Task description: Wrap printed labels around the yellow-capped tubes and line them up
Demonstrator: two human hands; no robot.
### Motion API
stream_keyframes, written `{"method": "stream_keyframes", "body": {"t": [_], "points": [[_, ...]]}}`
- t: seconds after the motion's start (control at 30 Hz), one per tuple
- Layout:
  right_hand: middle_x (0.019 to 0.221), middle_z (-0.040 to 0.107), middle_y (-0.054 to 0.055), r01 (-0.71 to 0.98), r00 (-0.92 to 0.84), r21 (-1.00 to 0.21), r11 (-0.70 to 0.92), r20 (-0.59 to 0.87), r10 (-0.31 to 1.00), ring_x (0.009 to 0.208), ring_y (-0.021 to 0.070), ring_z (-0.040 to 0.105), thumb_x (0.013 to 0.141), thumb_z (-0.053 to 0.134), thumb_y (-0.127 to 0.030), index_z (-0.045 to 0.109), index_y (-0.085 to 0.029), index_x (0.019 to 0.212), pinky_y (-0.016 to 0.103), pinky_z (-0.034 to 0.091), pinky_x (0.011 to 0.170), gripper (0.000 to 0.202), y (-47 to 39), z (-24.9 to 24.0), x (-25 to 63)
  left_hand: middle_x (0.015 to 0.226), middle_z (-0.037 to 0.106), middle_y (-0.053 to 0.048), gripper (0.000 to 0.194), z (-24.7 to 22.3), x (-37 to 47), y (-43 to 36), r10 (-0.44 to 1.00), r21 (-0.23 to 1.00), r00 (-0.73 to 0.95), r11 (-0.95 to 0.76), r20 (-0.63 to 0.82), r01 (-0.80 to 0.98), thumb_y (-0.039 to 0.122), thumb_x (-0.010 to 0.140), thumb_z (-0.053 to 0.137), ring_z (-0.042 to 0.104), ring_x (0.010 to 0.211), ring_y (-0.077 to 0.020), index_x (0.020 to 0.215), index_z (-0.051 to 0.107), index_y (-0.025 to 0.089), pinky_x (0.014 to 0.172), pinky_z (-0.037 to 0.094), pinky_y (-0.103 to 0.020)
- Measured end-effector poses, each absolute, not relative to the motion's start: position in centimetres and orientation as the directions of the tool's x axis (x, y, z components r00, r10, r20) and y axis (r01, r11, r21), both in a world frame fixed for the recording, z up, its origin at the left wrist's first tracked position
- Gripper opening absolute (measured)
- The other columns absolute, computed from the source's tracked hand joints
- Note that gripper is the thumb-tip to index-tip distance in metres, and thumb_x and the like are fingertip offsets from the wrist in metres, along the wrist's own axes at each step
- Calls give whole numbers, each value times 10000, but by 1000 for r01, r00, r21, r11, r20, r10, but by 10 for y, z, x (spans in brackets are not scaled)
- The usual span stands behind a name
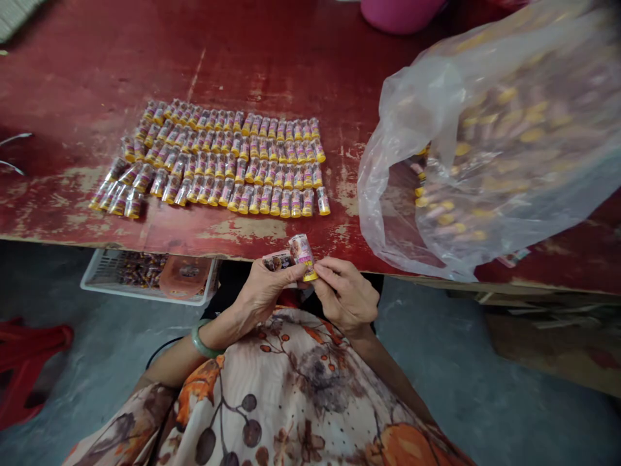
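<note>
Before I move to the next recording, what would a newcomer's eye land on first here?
Probably the rows of small yellow-ended tubes laid out left of centre on the scuffed red table. Next comes the big translucent bag on the right, full of similar-looking, blurred pieces. Then, at the near edge, a printed tube in the left grip, with the right grip pinched at its yellow end.
</note>
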State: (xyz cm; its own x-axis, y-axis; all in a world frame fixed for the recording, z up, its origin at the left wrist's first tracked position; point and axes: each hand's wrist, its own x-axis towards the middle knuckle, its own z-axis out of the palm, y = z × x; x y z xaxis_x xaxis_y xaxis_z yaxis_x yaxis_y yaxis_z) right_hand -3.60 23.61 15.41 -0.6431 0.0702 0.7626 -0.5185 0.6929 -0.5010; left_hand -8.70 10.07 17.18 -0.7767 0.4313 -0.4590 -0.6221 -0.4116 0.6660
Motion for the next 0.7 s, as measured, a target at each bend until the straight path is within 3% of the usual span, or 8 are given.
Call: {"method": "stream_keyframes", "body": {"t": [0.1,0.7], "points": [[942,671,93,-500,-602,-428,753,797,54,819,169,662,784,626,-1,645,-161,1064,261,559,663,323,232,151,-35,745,679,-24,306,173,-84,100,422,665,-775,-408,-470,-626,278,552,867,607,642,-131,772,704,141,619,539,-264],[912,705,65,-482,-611,-247,841,783,-120,778,173,695,823,640,-83,616,-185,1130,245,555,660,324,231,149,-33,767,668,-46,359,169,-81,89,436,673,-759,-371,-483,-640,349,584,847,607,625,-133,818,692,126,609,524,-259]]}}
